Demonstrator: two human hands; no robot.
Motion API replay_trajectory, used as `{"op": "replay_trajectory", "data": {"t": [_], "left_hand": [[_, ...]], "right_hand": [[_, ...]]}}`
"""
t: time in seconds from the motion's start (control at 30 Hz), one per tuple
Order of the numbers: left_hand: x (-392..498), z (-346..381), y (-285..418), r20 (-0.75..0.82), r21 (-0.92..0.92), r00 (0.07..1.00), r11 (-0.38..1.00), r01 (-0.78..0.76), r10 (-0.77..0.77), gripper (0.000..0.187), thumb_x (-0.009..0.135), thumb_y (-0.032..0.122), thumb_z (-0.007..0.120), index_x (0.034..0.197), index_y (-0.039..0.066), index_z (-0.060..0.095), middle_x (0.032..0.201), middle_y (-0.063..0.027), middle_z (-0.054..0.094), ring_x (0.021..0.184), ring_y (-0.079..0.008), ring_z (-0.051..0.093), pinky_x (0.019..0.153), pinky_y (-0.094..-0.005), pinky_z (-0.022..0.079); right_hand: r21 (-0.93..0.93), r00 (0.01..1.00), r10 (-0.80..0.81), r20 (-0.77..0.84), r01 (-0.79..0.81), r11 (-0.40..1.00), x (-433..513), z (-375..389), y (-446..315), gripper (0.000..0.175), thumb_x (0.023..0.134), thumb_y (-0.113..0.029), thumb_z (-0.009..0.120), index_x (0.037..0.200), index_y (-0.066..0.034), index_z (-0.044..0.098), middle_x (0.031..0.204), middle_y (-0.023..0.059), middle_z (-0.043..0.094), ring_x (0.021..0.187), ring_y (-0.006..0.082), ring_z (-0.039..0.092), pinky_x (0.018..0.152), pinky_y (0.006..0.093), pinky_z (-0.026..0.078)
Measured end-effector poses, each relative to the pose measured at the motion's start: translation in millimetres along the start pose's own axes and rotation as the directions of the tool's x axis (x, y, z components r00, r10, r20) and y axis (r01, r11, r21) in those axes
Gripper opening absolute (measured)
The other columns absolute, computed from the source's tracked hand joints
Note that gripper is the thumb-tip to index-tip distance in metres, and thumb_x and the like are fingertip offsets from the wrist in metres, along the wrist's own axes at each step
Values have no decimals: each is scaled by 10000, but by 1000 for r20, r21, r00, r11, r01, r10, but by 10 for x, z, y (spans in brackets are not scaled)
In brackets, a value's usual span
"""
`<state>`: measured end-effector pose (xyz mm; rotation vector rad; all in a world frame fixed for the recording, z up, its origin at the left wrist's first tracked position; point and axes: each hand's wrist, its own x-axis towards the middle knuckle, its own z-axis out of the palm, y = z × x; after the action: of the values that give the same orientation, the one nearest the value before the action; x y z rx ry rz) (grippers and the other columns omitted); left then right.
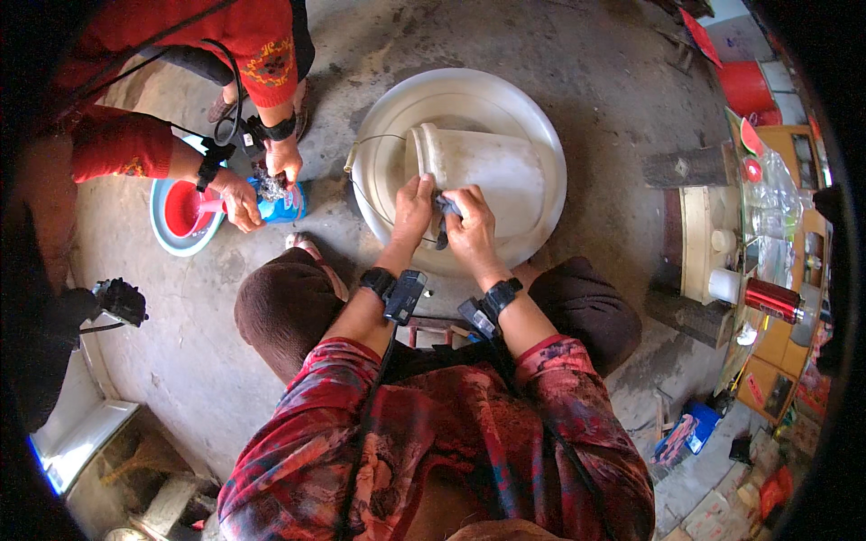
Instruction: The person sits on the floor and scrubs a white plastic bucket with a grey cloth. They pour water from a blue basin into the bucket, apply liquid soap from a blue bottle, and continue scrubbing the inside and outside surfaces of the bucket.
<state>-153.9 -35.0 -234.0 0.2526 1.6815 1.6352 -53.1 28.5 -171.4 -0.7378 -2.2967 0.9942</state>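
A white plastic bucket [490,169] lies on its side inside a wide, pale round basin [547,142]. Its mouth faces left, and its wire handle with a small grip [350,159] hangs out over the basin's left side. My left hand [413,209] grips the bucket at its rim, thumb on the outer wall. Close beside it, my right hand [471,223] pinches a dark grey cloth [444,211] against the bucket near the rim. Part of the cloth dangles below my fingers. Both hands hide some of the rim.
At left, another person's hands [240,199] hold a metallic scourer [272,186] by a blue packet [287,208]. A red dipper [181,206] sits in a blue-rimmed basin [160,226]. On the right, a table carries a red thermos [771,299], near a wooden bench [693,166].
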Motion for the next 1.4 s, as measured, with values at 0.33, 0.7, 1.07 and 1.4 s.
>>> {"op": "replay_trajectory", "data": {"t": [0.33,0.7,1.07,1.4], "left_hand": [[73,-74,-200,59,152,998,988,11,-20,360,1029,328,503,960,-4,624,828,2,593,769,-93,513,709,-278,449],[44,37,-171,-27,24,1000,1000,-12,13,311,1019,282,524,907,11,628,771,25,564,717,-84,493,646,-263,430],[-61,49,-188,23,80,999,997,21,-23,324,1023,298,527,947,0,628,798,36,559,750,-68,472,683,-242,422],[-14,3,-248,3,-30,999,998,49,-49,317,1016,301,542,996,3,647,802,40,575,735,-65,475,671,-233,413]], "right_hand": [[-375,996,45,76,-13,927,1158,197,476,181,770,-42,601,946,-74,634,957,160,602,924,394,602,800,492,510],[-227,995,66,80,-46,973,-8,-64,253,225,743,42,588,944,-61,590,909,141,555,879,386,588,751,480,490],[-514,966,241,92,-162,843,1110,-12,790,123,766,-92,636,881,-53,622,1027,153,592,993,374,590,813,493,505],[-235,988,67,138,-33,971,303,-20,351,167,757,-38,632,903,-58,554,938,135,560,878,380,606,736,488,502]]}}
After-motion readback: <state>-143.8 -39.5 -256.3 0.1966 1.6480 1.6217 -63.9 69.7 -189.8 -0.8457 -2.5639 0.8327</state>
